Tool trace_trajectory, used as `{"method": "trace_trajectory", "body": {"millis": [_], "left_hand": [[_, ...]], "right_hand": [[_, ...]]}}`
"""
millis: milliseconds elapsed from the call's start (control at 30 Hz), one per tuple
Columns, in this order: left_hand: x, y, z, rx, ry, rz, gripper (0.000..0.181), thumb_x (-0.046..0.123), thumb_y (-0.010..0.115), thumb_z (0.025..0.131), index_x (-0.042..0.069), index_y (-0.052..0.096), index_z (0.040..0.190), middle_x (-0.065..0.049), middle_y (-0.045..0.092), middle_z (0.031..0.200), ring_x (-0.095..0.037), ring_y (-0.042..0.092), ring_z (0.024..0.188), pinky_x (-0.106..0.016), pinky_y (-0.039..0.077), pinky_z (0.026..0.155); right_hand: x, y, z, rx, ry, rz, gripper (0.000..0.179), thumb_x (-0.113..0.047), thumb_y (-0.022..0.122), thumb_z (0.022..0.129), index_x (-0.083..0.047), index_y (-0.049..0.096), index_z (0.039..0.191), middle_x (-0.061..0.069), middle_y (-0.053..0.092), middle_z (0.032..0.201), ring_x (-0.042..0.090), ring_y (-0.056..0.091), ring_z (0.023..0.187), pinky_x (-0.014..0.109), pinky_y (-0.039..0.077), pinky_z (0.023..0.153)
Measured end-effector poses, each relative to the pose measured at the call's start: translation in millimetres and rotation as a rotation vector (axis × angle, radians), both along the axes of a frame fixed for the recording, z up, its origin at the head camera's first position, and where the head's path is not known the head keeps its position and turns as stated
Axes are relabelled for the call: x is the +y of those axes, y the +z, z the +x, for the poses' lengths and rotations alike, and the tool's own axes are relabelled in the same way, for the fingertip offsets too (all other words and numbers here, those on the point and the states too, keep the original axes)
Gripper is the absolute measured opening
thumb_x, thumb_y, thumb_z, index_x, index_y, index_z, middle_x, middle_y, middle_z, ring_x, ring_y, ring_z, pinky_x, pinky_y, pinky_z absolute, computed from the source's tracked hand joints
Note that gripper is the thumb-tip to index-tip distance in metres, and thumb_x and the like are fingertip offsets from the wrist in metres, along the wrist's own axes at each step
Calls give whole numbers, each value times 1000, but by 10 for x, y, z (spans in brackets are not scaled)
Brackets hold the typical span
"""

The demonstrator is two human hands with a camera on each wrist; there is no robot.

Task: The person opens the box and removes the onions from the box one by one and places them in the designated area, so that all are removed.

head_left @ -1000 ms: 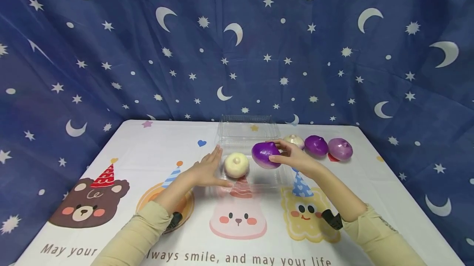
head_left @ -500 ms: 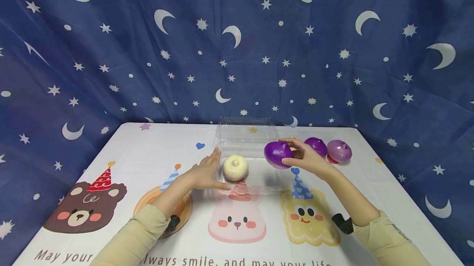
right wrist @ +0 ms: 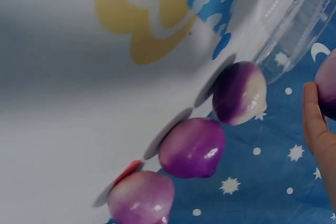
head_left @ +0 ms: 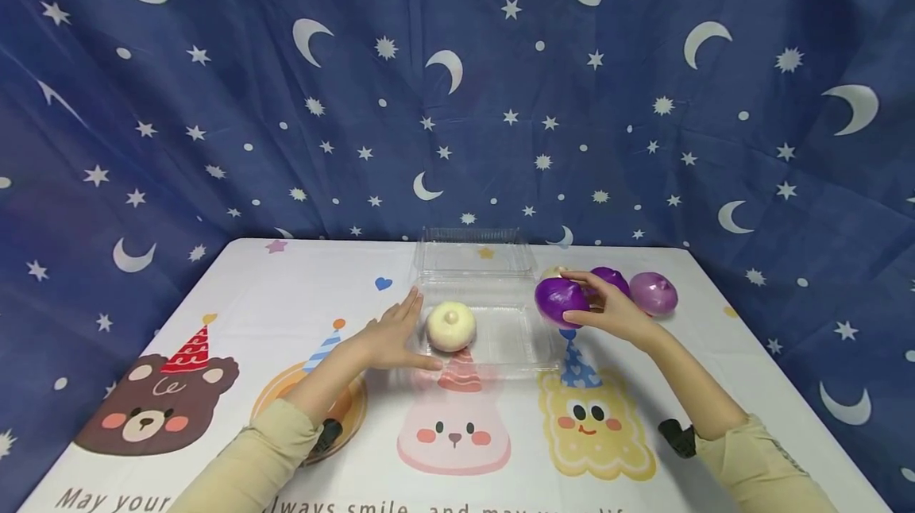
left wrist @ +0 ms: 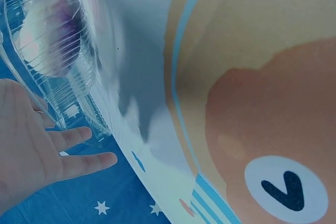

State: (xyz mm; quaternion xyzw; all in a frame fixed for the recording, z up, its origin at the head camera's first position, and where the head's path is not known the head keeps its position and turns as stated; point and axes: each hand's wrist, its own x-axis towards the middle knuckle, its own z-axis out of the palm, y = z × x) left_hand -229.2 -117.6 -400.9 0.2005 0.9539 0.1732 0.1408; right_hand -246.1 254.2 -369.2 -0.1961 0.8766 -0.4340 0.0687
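My right hand point(head_left: 608, 313) pinches a glossy purple onion point(head_left: 559, 302) between thumb and fingers, over the right edge of a clear plastic clamshell box point(head_left: 511, 338). Inside the box, on its left side, sits a pale cream onion point(head_left: 451, 328). My left hand point(head_left: 389, 338) lies spread along the box's left wall, fingers straight and thumb near the front corner. In the left wrist view, that hand point(left wrist: 37, 150) is beside the ribbed wall, through which the pale onion point(left wrist: 51, 35) shows. Only part of the right hand point(right wrist: 323, 135) and its onion point(right wrist: 328, 85) enters the right wrist view.
Right of the box stand a white-and-purple onion point(right wrist: 239, 93), a deep purple onion point(right wrist: 192, 148) and a light purple onion point(right wrist: 140, 200) in a row. The box's hinged lid point(head_left: 472, 255) lies folded back behind it. A blue star-patterned curtain point(head_left: 500, 84) hangs behind the table.
My right hand has moved to the right with the purple onion, from over the box to its right edge. The left hand has stayed at the box's left wall.
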Motion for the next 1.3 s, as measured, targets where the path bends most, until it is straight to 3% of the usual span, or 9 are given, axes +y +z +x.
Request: {"method": "trace_trajectory", "body": {"millis": [867, 1100, 1300], "left_hand": [[-20, -77, 18, 18, 0, 41, 116, 65, 64, 76, 2, 2, 151, -13, -7, 159, -44, 14, 143, -72, 21, 104], [-21, -84, 35, 19, 5, 47, 117, 65, 64, 76, 0, 2, 151, -14, -6, 159, -45, 15, 142, -72, 22, 103], [-30, -77, 18, 23, 0, 34, 118, 67, 63, 75, 1, 2, 151, -13, -7, 159, -44, 15, 142, -72, 22, 103]], "right_hand": [[274, -262, -133, 32, -90, 115, 70, -26, 72, 83, -1, 39, 140, 33, 42, 135, 49, 48, 118, 54, 46, 96], [282, -303, -139, 48, -77, 160, 71, -26, 75, 81, 1, 41, 137, 33, 45, 133, 49, 49, 117, 54, 47, 94], [285, -397, -137, 98, -41, 148, 69, -17, 77, 78, 5, 43, 134, 33, 48, 129, 48, 51, 113, 53, 50, 90]]}}
